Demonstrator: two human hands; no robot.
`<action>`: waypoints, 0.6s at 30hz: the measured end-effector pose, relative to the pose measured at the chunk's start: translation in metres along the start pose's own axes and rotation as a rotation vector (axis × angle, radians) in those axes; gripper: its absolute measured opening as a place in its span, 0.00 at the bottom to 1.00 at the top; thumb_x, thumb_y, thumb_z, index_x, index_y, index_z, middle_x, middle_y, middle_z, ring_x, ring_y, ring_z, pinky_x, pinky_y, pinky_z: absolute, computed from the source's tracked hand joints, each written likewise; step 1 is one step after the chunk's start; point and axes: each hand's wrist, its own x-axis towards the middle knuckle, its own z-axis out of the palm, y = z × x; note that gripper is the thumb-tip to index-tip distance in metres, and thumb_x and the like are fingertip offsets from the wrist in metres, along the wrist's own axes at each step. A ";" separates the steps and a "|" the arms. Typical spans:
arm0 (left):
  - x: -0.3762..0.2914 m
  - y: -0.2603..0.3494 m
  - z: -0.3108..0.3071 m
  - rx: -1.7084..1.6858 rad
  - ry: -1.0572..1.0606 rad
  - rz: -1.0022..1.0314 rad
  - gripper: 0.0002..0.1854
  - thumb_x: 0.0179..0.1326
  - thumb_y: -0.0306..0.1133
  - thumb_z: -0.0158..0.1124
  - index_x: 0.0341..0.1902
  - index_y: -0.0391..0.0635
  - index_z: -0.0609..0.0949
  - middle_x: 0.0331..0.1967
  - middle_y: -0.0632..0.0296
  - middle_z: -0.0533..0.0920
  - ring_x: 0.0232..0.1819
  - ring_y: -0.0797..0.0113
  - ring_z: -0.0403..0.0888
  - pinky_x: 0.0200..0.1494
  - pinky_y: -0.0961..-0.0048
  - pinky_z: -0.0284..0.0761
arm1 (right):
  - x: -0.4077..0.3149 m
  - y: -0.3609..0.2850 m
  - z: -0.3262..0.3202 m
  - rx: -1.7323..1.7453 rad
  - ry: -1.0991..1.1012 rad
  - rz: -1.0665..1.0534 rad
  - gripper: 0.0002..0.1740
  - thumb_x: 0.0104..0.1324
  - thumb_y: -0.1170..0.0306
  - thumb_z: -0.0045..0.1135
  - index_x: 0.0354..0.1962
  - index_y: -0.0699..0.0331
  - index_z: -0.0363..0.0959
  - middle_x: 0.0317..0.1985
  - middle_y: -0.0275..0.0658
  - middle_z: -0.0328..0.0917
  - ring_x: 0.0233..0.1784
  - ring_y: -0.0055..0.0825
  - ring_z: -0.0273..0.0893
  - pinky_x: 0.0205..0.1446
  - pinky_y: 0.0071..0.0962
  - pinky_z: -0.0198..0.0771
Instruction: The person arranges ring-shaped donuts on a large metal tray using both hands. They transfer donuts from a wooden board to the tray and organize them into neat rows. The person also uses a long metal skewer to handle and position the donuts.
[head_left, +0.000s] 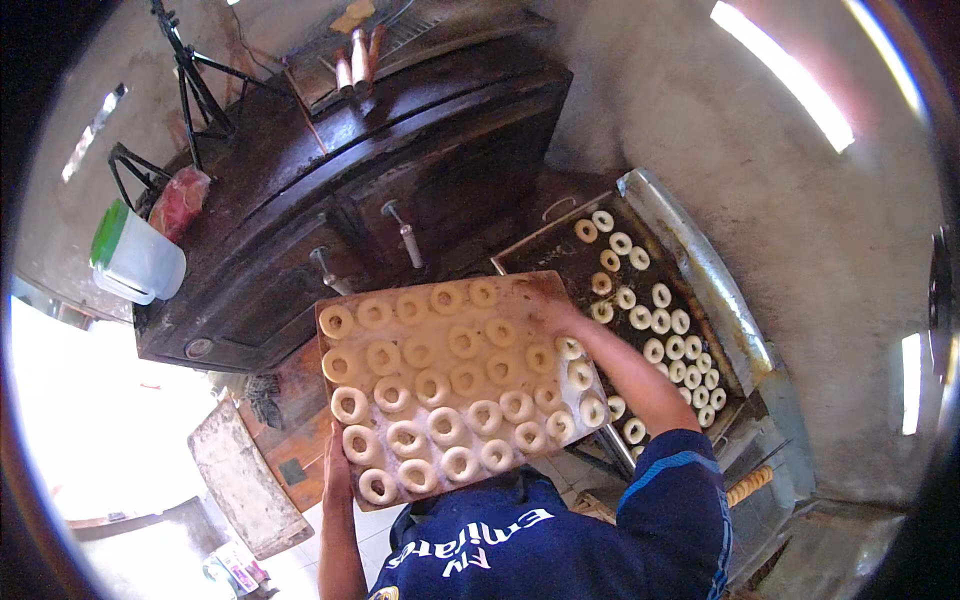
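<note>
Before my chest is a flat wooden board (444, 373), tilted and dusted with flour, bearing rows of raw dough rings (445, 425). My left hand (339, 461) grips its near left edge, with the fingers hidden beneath. At the far right corner, my right hand (551, 309) reaches over the board's surface. It is blurred, and I cannot tell whether its fingers hold a dough ring. To the right, partly behind the board and my right forearm, a wide dark metal pan (547, 247) holds many pale rings (661, 321) and a few browner ones (586, 230).
A dark oven-like cabinet (450, 187) with handles stands ahead, bearing a tripod (187, 82), a green-lidded plastic tub (142, 251) and a red plastic bag (180, 201). A curved metal guard (697, 262) borders the pan. Another worn board (247, 480) lies at lower left.
</note>
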 end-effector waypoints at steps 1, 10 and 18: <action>0.006 -0.006 -0.004 0.006 -0.027 -0.016 0.35 0.87 0.62 0.45 0.71 0.42 0.80 0.56 0.59 0.88 0.51 0.68 0.89 0.55 0.66 0.88 | 0.005 -0.030 0.014 0.082 0.118 -0.119 0.42 0.65 0.63 0.71 0.76 0.53 0.68 0.77 0.51 0.72 0.83 0.58 0.62 0.89 0.56 0.55; -0.007 0.012 0.002 -0.046 0.030 -0.012 0.34 0.85 0.64 0.50 0.66 0.44 0.83 0.49 0.61 0.88 0.48 0.70 0.89 0.49 0.67 0.88 | 0.005 0.035 -0.009 -0.516 -0.303 0.210 0.37 0.66 0.71 0.62 0.74 0.57 0.70 0.71 0.53 0.76 0.80 0.54 0.67 0.92 0.62 0.44; 0.007 -0.007 -0.004 -0.054 -0.036 0.014 0.35 0.85 0.65 0.49 0.65 0.43 0.83 0.51 0.60 0.89 0.51 0.69 0.89 0.54 0.67 0.88 | 0.016 -0.039 0.020 0.129 -0.029 0.011 0.49 0.63 0.52 0.76 0.78 0.57 0.67 0.76 0.50 0.73 0.84 0.53 0.62 0.90 0.48 0.52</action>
